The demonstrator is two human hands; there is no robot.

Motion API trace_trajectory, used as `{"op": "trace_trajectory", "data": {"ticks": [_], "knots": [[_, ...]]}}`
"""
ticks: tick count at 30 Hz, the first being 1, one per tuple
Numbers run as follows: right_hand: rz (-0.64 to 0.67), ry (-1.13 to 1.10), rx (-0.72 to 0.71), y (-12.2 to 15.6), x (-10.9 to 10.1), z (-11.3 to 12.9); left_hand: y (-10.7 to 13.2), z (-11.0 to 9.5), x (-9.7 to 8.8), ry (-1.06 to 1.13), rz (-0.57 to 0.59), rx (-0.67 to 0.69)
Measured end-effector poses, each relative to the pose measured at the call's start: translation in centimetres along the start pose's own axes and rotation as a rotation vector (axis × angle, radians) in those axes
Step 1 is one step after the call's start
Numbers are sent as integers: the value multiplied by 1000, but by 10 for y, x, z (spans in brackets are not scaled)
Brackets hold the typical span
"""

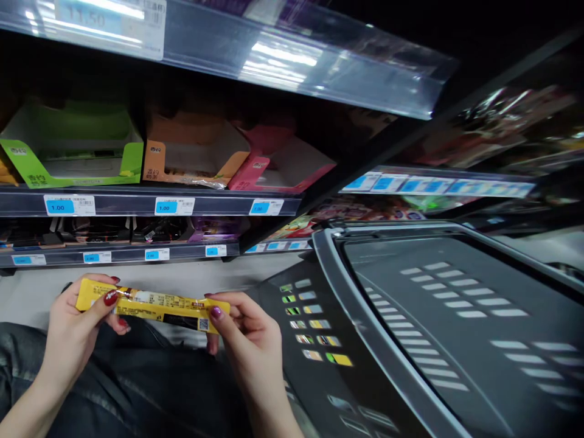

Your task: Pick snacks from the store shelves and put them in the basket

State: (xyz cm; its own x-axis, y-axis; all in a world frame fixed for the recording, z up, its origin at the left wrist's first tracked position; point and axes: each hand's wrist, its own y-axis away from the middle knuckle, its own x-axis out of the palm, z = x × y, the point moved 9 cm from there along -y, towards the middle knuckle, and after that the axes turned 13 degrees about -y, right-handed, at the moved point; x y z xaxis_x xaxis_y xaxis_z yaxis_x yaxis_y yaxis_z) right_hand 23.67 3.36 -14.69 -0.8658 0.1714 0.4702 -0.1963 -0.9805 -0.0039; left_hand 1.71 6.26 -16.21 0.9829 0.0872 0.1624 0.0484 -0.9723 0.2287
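Note:
A long, slim yellow stick packet (155, 305) with small print and a square code is stretched level between my hands, low in front of the shelves. My left hand (77, 328) pinches its left end, thumb on the printed face. At the other end, my right hand (249, 334) grips the packet between thumb and fingers, the thumb near the code. The fingers behind the packet are partly hidden. Beyond the hands, the lower shelf holds a green carton (82, 164), an orange carton (191, 158) and a pink carton (283, 161), all with cut-away fronts.
A dark grey shopping basket (360, 340) with slotted walls stands close on the right. Price labels (174, 207) line the shelf edges. A clear shelf lip (274, 61) juts out overhead. Dark boxes (95, 230) sit on the bottom shelf, and more packaged goods are at the right.

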Motion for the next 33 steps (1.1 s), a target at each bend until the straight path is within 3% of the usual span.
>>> {"op": "trace_trajectory", "data": {"ticks": [13,23,33], "knots": [[-23,-19,30,1,-2,-1,-2,4,0,-19,23,-29],[-109,-184,219,-5,-9,-28,1,2,4,-103,-8,-79],[-94,-197,223,-5,-10,-30,-2,6,1,-82,-27,-77]]}}
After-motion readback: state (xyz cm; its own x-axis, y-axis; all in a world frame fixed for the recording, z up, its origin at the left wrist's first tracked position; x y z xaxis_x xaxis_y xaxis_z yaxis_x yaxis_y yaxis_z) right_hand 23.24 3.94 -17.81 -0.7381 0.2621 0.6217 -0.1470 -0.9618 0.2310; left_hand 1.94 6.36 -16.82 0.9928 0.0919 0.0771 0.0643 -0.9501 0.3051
